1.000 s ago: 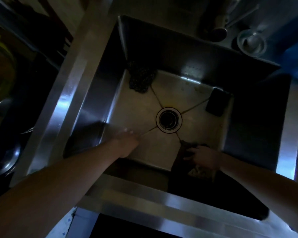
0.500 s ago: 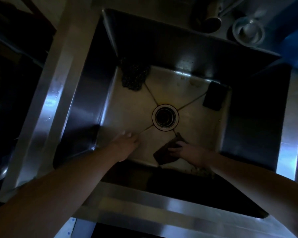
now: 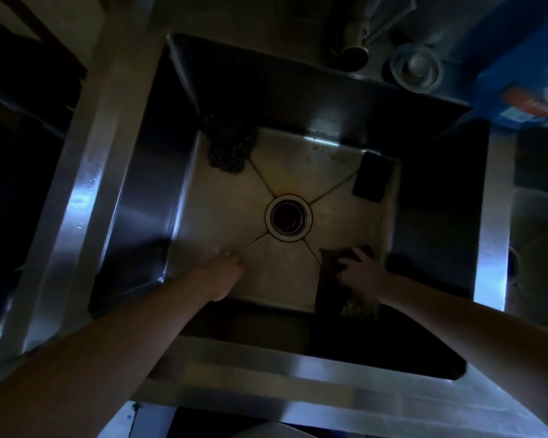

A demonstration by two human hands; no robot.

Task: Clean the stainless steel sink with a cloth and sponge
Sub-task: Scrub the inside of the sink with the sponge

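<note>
**Both hands down in the sink, right one on the cloth**

Head view: I lean over the stainless steel sink [image 3: 159,197] and both my arms reach down to its floor. My left hand [image 3: 223,275] lies at the near left of the floor, close to the drain [image 3: 288,216], on one of the creases that run out from it. Its fingers [image 3: 227,253] stretch forward and touch the steel; they lie loose and hold nothing.

My right hand [image 3: 363,278] is at the near right corner, on top of the dark cloth [image 3: 328,279]. The fingers are spread and press the cloth flat against the floor rather than bunching it up. The cloth runs from beside the drain crease back to the near wall. A pale, mottled patch shows just under my wrist; in this dim light I cannot tell what it is.

The dark sponge [image 3: 371,177] lies apart from both hands in the far right corner of the floor. A dark knobbly scrubber [image 3: 228,148] sits in the far left corner. On the deck behind the basin rest a round metal strainer [image 3: 416,68] and a blue package [image 3: 519,64].
</note>
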